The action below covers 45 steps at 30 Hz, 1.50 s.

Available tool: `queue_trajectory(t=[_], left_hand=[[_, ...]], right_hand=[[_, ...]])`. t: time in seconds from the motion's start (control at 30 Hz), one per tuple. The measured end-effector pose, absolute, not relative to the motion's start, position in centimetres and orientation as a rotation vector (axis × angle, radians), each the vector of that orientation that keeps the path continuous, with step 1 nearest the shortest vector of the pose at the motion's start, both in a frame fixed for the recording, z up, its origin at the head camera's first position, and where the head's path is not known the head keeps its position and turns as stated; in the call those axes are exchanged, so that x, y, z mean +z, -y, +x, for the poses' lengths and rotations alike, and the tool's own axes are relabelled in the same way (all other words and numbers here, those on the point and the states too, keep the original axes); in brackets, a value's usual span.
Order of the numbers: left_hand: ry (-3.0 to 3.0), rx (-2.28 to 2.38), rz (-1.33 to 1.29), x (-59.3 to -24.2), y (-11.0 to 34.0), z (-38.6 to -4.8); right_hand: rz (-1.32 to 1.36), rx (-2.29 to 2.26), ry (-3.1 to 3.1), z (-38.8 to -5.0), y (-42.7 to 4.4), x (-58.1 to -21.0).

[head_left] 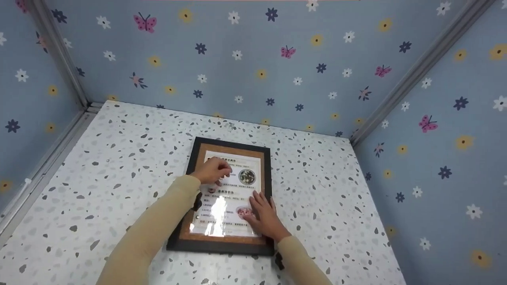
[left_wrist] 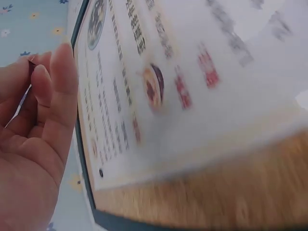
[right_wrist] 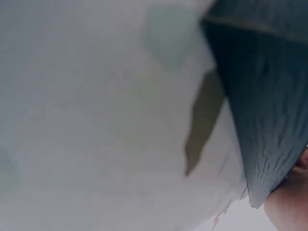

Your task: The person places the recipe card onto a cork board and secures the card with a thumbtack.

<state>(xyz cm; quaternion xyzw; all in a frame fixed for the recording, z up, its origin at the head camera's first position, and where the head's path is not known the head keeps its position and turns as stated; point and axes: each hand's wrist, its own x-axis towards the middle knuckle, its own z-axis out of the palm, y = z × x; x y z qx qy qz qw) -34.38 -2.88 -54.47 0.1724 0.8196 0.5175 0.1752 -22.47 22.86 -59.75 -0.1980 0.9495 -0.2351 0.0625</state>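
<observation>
A laminated sheet with printed text and food pictures lies on a cork board with a dark frame. My left hand is raised over the sheet's upper left part. In the left wrist view, its thumb and finger pinch a small dark piece, mostly hidden by the fingertips. A small dark round pin sits near a corner of the sheet. My right hand rests with extended fingers over the sheet's right edge and the frame's right side. The right wrist view shows only fingers beside the frame.
The board lies on a white speckled table. Blue panels with flowers and butterflies rise behind and at both sides, joined by grey metal posts. Bright glare covers the sheet's lower middle.
</observation>
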Motion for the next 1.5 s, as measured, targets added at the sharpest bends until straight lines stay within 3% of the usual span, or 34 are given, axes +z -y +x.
queue_trajectory(t=[0.37, 0.73, 0.9, 1.5], left_hand=[[-2.302, 1.529, 0.409, -56.6, -2.3, -37.8], [-2.376, 1.587, 0.243, -59.0, -4.7, -40.0], [-2.424, 1.541, 0.154, -58.9, -5.9, -40.7], [-2.499, 1.332, 0.215, -57.7, -7.4, -42.2]], right_hand=[[-0.602, -0.725, -2.873, -22.3, -23.1, -59.4], [-0.608, -0.739, -2.854, -22.1, -22.9, -59.7], [-0.590, -0.743, -2.837, -22.1, -22.9, -59.8], [-0.591, -0.687, -2.839, -22.6, -23.2, -59.6]])
